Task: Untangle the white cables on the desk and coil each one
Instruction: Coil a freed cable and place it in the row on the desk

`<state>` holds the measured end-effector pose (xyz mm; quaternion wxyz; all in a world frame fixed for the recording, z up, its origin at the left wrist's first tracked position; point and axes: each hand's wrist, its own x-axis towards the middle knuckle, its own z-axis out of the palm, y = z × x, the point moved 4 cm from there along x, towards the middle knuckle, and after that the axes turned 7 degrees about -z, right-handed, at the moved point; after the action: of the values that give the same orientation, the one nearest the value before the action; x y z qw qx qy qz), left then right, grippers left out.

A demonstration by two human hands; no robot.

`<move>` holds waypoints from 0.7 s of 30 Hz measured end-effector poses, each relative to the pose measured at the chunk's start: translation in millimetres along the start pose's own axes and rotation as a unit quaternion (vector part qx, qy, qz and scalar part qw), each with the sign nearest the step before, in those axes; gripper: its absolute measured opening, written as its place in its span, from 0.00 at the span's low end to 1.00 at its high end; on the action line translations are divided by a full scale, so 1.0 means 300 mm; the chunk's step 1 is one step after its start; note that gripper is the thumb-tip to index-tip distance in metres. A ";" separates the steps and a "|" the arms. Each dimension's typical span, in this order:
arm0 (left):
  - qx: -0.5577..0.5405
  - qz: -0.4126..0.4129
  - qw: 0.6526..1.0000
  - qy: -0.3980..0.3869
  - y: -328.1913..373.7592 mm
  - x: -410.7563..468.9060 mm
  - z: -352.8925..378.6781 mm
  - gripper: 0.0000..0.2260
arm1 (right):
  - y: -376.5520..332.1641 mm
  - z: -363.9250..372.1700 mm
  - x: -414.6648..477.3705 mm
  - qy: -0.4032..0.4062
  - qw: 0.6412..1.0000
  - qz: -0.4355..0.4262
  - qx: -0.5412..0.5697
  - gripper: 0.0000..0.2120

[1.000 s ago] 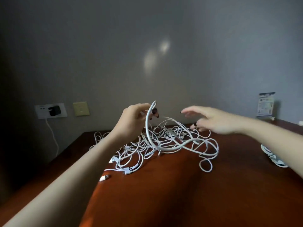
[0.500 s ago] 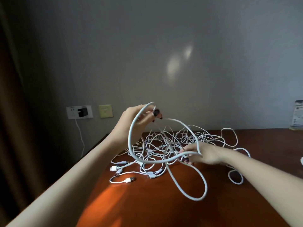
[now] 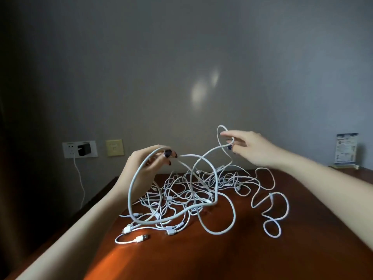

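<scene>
A tangle of several white cables (image 3: 201, 190) lies on the reddish wooden desk (image 3: 222, 257). My left hand (image 3: 145, 166) is raised above the tangle's left side and pinches a thick white cable (image 3: 132, 190) that hangs in a big loop down to the pile. My right hand (image 3: 248, 146) is lifted higher, above the pile's right part, and pinches the same thick cable where it forms a small loop (image 3: 224, 134) at the fingertips. A loose USB plug (image 3: 142, 238) lies at the front of the pile.
A thinner white cable (image 3: 270, 207) snakes over the desk to the right of the pile. On the wall at left sit a socket with a black charger (image 3: 83, 149) and a yellow switch plate (image 3: 114, 147). A small card stand (image 3: 346, 148) is at the desk's far right.
My right hand took hold of the thick cable low in the pile and has lifted it up and to the right, drawing out a longer length. My left hand keeps its hold.
</scene>
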<state>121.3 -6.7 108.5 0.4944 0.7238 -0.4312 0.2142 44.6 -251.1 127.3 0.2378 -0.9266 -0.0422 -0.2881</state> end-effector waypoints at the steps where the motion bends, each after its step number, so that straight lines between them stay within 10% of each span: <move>1: 0.000 -0.011 1.000 0.002 -0.004 -0.002 0.011 0.14 | -0.013 -0.030 0.000 0.008 1.000 -0.008 0.000 0.23; 14: -0.017 -0.107 0.993 0.056 -0.050 0.002 0.168 0.08 | -0.175 -0.289 -0.127 0.321 0.939 -0.114 -0.038 0.22; 21: 0.036 -0.132 0.989 -0.057 -0.093 -0.085 0.326 0.15 | -0.115 -0.063 -0.264 0.101 0.978 -0.181 -0.016 0.23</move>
<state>119.5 -80.4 34.0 0.4663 0.8027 -0.3516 0.1208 -38.4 -224.9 111.3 0.1702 -0.8732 -0.1806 -0.4194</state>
